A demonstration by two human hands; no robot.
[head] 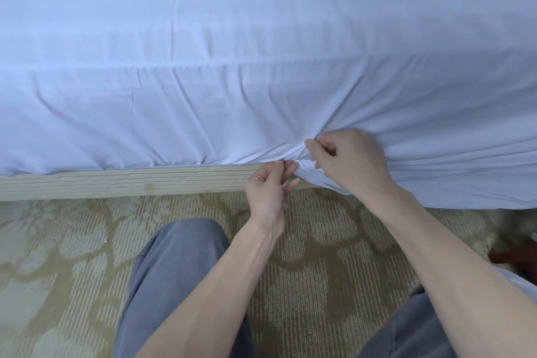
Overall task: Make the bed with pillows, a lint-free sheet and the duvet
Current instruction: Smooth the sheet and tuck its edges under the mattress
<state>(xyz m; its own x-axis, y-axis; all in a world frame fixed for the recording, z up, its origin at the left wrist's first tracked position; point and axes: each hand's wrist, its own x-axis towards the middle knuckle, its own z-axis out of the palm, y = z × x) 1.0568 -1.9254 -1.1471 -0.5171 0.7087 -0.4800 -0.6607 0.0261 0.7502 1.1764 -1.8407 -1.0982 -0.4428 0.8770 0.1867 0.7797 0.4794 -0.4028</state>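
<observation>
Head view, looking down at the bed's side.

- White sheet [203, 110] is lying across the mattress top and running down its side face. On the left part its lower edge is sitting tucked in above the wooden bed rail [116, 183], with a strip of the mattress's corded seam [174, 165] showing just under it. Creases are fanning out across the side face toward the hands.
- Wooden bed rail is running level along the left half, pale and grained, between sheet and floor.
- Patterned carpet [58, 256], beige-green with a large leaf motif, is filling the lower part of the view.
- Grey trouser leg [174, 270] is rising from the bottom edge, left of centre, knee near the rail but apart from it.
- Left hand [268, 186] is in front of the rail, fingers curled, thumb and fingertips pinching the sheet's bottom edge just where rail and mattress meet.
- Right hand [348, 160] is just beside it, slightly higher, fingers curled and gripping a gathered bunch of the sheet; the fabric is puckering tightly at that point.
- Right of the hands the sheet is hanging loose, covering the rail and reaching down to the carpet.
- Second grey trouser leg [406, 328] is showing at bottom right, partly behind the right forearm.
- Dark reddish object [514, 256] at the right edge; too blurred to identify.
</observation>
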